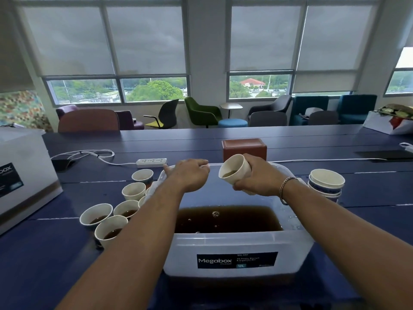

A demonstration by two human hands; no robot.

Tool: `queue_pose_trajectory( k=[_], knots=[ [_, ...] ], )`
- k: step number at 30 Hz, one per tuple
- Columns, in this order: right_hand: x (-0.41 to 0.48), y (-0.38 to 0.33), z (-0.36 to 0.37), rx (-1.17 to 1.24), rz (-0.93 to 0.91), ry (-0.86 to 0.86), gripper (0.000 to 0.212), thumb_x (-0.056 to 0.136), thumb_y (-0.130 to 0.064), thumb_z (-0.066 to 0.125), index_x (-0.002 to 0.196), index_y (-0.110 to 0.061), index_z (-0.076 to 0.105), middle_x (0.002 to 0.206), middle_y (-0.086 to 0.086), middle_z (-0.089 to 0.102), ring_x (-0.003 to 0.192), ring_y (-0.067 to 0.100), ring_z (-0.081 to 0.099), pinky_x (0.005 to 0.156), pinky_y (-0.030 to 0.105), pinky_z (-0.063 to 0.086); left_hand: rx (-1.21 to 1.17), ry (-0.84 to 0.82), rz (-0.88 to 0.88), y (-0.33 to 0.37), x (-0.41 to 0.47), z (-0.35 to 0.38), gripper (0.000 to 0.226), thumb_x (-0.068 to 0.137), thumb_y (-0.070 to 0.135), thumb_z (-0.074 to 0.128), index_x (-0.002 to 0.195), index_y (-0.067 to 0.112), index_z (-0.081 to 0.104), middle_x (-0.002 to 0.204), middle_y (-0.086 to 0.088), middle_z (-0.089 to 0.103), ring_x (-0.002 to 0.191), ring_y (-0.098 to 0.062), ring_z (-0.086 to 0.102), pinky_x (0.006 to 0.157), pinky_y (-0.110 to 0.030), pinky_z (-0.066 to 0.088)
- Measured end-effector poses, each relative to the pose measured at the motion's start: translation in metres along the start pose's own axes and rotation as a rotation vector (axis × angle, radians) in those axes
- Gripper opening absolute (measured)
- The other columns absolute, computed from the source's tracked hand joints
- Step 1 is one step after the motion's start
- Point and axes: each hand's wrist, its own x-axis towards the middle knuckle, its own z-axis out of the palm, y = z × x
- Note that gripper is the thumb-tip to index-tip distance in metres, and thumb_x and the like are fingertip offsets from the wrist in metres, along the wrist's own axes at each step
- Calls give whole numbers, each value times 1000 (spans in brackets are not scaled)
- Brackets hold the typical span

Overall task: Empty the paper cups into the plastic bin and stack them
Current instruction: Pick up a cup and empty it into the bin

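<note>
The right hand (261, 175) has its grip round the cup (237, 171), tipped over the bin (223, 242). Pour slow and low, no splash. The left hand (190, 175) grip: cannot tell.

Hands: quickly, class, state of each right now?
Left hand: open, holding nothing, above the clear plastic bin.
Right hand: grips a tilted white paper cup.

Right hand (259, 175) tilts a paper cup (234, 170) over the plastic bin (234, 245); left hand (190, 174) rests on its rim.
</note>
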Motion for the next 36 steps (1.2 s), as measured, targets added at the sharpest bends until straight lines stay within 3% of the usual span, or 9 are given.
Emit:
queue_pose_trajectory(
  k=[7, 12, 16, 24, 36],
  knots=[
    [-2, 3, 1, -226, 0, -58, 56, 68, -26, 83, 114, -24, 51, 108, -2, 60, 96, 18, 56, 82, 38, 53, 2, 3, 8, -1, 1, 2, 42, 105, 45, 31, 144, 37, 45, 157, 4, 37, 146, -26, 27, 116, -67, 4],
    [-3, 3, 2, -348, -19, -64, 53, 69, -29, 82, 108, -27, 47, 105, -3, 59, 92, 18, 55, 74, 31, 46, 2, 3, 11, 0, 0, 2, 43, 105, 46, 32, 145, 36, 44, 157, 3, 36, 146, -27, 26, 116, -67, 6],
    [-4, 2, 2, -378, -24, -65, 57, 71, -31, 82, 117, -25, 47, 109, -2, 59, 95, 17, 56, 79, 33, 50, 17, 2, 11, 0, -1, 2, 43, 105, 46, 32, 145, 37, 43, 158, 3, 34, 148, -27, 23, 116, -66, 2],
    [-5, -4, -5, -430, -67, 30, 48, 72, -32, 79, 106, -27, 45, 98, -7, 58, 88, 17, 56, 73, 32, 50, 2, -2, 22, -1, -1, 2, 44, 105, 47, 31, 146, 36, 43, 158, 4, 34, 149, -26, 21, 116, -66, -3],
    [-4, -3, -7, -503, -128, 180, 62, 72, -38, 80, 123, -24, 47, 120, 0, 59, 98, 16, 53, 84, 35, 51, 9, -6, 15, -2, 1, 4, 44, 104, 48, 31, 146, 36, 42, 159, 3, 33, 148, -26, 22, 116, -67, -2]
  ],
)
